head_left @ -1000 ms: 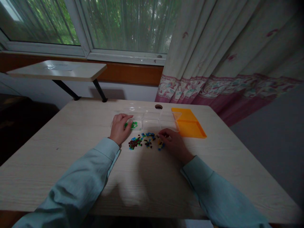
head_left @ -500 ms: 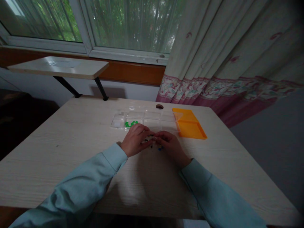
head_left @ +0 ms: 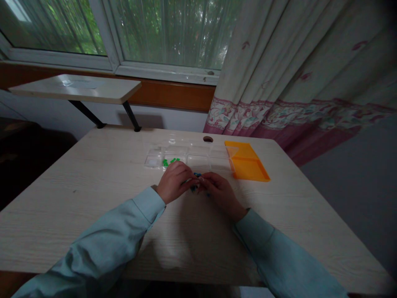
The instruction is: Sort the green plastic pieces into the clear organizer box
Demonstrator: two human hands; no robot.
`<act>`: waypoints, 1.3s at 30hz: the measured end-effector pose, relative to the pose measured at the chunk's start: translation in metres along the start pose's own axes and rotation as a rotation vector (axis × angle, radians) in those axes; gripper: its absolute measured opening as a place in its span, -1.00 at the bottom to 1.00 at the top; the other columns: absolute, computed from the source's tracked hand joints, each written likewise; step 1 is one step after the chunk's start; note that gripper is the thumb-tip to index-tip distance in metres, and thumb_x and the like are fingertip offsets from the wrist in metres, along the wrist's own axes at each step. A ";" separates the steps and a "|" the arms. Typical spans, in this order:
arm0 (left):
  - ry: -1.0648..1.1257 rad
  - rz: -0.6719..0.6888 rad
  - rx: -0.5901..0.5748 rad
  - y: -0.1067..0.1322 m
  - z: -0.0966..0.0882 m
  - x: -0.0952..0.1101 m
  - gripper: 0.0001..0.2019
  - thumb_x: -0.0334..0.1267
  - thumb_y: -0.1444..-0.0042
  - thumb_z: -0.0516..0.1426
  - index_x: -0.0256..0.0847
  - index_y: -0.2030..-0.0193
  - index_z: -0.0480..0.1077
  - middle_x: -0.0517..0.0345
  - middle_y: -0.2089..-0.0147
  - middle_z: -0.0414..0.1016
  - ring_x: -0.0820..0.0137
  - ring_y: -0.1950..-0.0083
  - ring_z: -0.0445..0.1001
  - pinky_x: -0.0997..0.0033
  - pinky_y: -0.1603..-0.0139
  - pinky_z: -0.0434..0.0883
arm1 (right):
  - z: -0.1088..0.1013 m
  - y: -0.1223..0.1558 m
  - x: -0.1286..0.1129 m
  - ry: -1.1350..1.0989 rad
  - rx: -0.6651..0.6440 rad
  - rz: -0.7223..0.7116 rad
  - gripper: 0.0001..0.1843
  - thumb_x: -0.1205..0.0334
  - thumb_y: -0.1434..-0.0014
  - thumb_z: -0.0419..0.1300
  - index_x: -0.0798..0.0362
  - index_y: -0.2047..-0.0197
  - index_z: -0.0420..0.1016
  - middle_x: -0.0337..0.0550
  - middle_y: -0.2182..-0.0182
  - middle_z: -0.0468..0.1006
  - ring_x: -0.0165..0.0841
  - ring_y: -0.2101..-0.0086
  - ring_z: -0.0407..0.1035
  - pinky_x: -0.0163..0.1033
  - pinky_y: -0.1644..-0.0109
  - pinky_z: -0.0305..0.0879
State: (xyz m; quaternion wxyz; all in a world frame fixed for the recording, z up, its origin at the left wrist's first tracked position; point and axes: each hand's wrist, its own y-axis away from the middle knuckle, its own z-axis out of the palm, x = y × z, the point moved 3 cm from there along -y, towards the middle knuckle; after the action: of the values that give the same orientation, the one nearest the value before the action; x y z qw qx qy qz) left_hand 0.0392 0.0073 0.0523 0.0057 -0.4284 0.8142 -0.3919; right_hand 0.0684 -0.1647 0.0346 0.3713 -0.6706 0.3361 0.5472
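My left hand (head_left: 176,181) and my right hand (head_left: 221,191) meet over the middle of the table, fingertips close together. Both are closed in a pinch, but whatever lies between the fingers is too small and dark to name. Around the fingertips show small blue pieces (head_left: 197,174), partly covered by the hands. Just beyond my hands lies a clear plastic compartment tray (head_left: 198,160). Small green pieces (head_left: 165,163) sit in one of its near compartments on the left, beside my left hand.
An orange two-part tray (head_left: 249,163) lies at the right end of the clear tray. Behind them the table (head_left: 102,174) has a round cable hole (head_left: 208,140). A raised shelf (head_left: 77,89) on black legs stands at the back left. A curtain (head_left: 266,82) hangs at the back right.
My fingers have shifted slightly and drawn closer together. Blue pieces now show above and below the fingertips, where pale and dark bits showed before. The trays have stayed put.
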 end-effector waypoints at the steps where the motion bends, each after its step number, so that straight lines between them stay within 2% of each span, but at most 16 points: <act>1: -0.007 -0.014 0.004 0.000 -0.002 -0.003 -0.85 -0.16 -0.19 0.11 -0.16 0.26 0.45 0.11 0.26 0.46 0.33 0.13 0.35 0.24 0.02 0.29 | -0.001 0.000 -0.001 0.025 0.012 -0.011 -0.75 0.01 -0.18 0.15 0.03 0.24 0.45 -0.22 0.45 0.55 -0.41 0.44 0.42 -0.28 0.31 0.34; 5: -0.100 -0.144 0.119 0.000 -0.017 -0.028 -0.83 -0.17 -0.22 0.06 -0.18 0.26 0.40 0.09 0.25 0.44 0.30 0.12 0.33 0.22 0.03 0.28 | -0.012 -0.001 0.001 0.079 0.096 -0.042 -0.73 0.00 -0.20 0.13 0.04 0.22 0.43 -0.17 0.34 0.58 -0.42 0.44 0.39 -0.28 0.32 0.35; 8: -0.193 -0.270 0.245 0.003 -0.028 -0.052 -0.82 -0.17 -0.24 0.02 -0.18 0.28 0.37 0.08 0.25 0.42 0.28 0.11 0.31 0.20 0.01 0.25 | -0.022 -0.003 0.005 0.124 0.169 -0.054 -0.71 -0.02 -0.19 0.13 0.04 0.21 0.41 -0.16 0.36 0.58 -0.42 0.47 0.37 -0.28 0.36 0.34; 11: -0.224 -0.322 0.290 0.006 -0.032 -0.066 -0.80 -0.16 -0.25 0.00 -0.18 0.30 0.35 0.09 0.26 0.41 0.27 0.12 0.30 0.21 0.01 0.24 | -0.028 -0.004 0.008 0.205 0.207 -0.066 -0.72 -0.01 -0.20 0.12 0.03 0.20 0.42 -0.18 0.37 0.57 -0.40 0.44 0.38 -0.27 0.34 0.35; 15: -0.216 -0.315 0.245 0.005 -0.030 -0.065 -0.79 -0.14 -0.24 0.01 -0.18 0.31 0.36 0.10 0.28 0.41 0.27 0.13 0.30 0.22 0.01 0.24 | -0.028 -0.004 0.006 0.415 0.172 -0.130 -0.77 0.08 -0.22 0.11 0.02 0.18 0.47 -0.16 0.32 0.56 -0.36 0.37 0.39 -0.23 0.28 0.35; 20: -0.193 -0.328 0.227 0.005 -0.027 -0.062 -0.79 -0.13 -0.22 0.04 -0.19 0.33 0.37 0.10 0.28 0.40 0.28 0.13 0.30 0.23 0.03 0.25 | -0.020 -0.003 -0.001 0.689 0.075 -0.391 -0.85 0.23 -0.20 0.15 0.02 0.22 0.54 -0.10 0.28 0.52 -0.29 0.22 0.36 -0.14 0.11 0.32; 23: -0.191 -0.332 0.225 0.005 -0.025 -0.064 -0.79 -0.12 -0.21 0.06 -0.19 0.35 0.37 0.10 0.30 0.40 0.29 0.14 0.30 0.23 0.04 0.25 | -0.014 -0.002 -0.002 0.790 0.011 -0.466 -0.85 0.27 -0.19 0.16 0.00 0.24 0.57 -0.08 0.27 0.51 -0.28 0.21 0.33 -0.13 0.11 0.30; 27: -0.182 -0.320 0.218 0.004 -0.022 -0.065 -0.79 -0.12 -0.21 0.06 -0.19 0.34 0.39 0.10 0.29 0.41 0.29 0.14 0.32 0.22 0.02 0.25 | -0.001 0.001 -0.005 0.912 -0.051 -0.514 -0.85 0.26 -0.17 0.20 -0.04 0.20 0.57 -0.09 0.22 0.49 -0.26 0.17 0.30 -0.11 0.06 0.23; 34: -0.184 -0.332 0.212 0.003 -0.020 -0.064 -0.79 -0.12 -0.20 0.06 -0.19 0.33 0.41 0.09 0.28 0.42 0.28 0.12 0.31 0.20 0.01 0.26 | 0.031 0.005 -0.010 1.061 -0.084 -0.544 -0.84 0.21 -0.19 0.19 -0.07 0.15 0.53 -0.11 0.09 0.47 -0.22 0.06 0.23 -0.08 -0.03 0.11; 39: -0.175 -0.326 0.206 0.002 -0.020 -0.064 -0.79 -0.12 -0.20 0.07 -0.19 0.33 0.41 0.09 0.28 0.42 0.28 0.11 0.32 0.19 -0.01 0.26 | 0.036 0.002 -0.009 1.106 -0.070 -0.482 -0.84 0.15 -0.20 0.18 -0.05 0.17 0.50 -0.09 0.07 0.43 -0.20 0.04 0.21 -0.07 -0.03 0.10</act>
State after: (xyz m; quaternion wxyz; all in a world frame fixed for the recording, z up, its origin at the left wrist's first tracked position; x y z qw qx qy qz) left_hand 0.0711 0.0654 0.0438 0.0567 -0.5840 0.6862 -0.4300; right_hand 0.0481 -0.1343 0.0389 0.2327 -0.9248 0.2995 0.0284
